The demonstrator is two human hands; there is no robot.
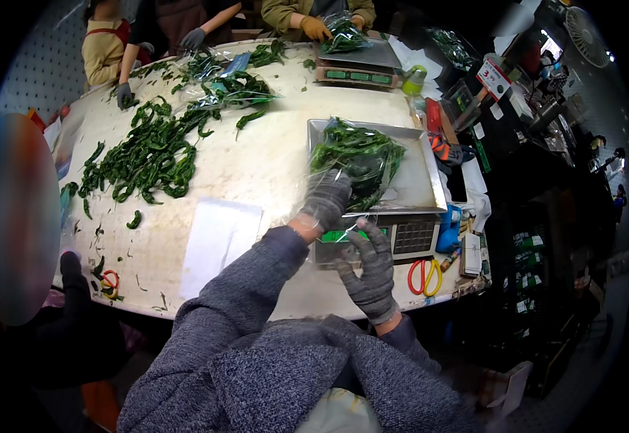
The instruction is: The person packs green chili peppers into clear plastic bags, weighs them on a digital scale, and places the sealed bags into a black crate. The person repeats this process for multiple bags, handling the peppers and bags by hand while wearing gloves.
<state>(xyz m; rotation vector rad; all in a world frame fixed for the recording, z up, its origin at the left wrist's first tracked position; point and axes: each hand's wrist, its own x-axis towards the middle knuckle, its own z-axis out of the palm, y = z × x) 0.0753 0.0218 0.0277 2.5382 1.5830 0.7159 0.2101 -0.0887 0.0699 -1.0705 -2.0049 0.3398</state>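
A clear plastic bag of green peppers [359, 154] lies on the metal pan [420, 181] of a digital scale. My left hand [329, 197], in a grey knit glove, reaches to the peppers, and clear film wraps around it as far as the wrist. Its fingertips are hidden, so its grip does not show. My right hand [371, 270], gloved alike with bare fingertips, is raised in front of the scale's green display [341, 235]. Its fingers are spread near the loose film at the bag's mouth; whether they touch the film is unclear.
Loose green peppers [146, 154] are heaped on the white table [287, 124]. White paper [221, 243] lies left of my arm. Scissors [425, 277] rest by the scale's front right corner. Across the table, co-workers handle peppers, one at a second scale [358, 73].
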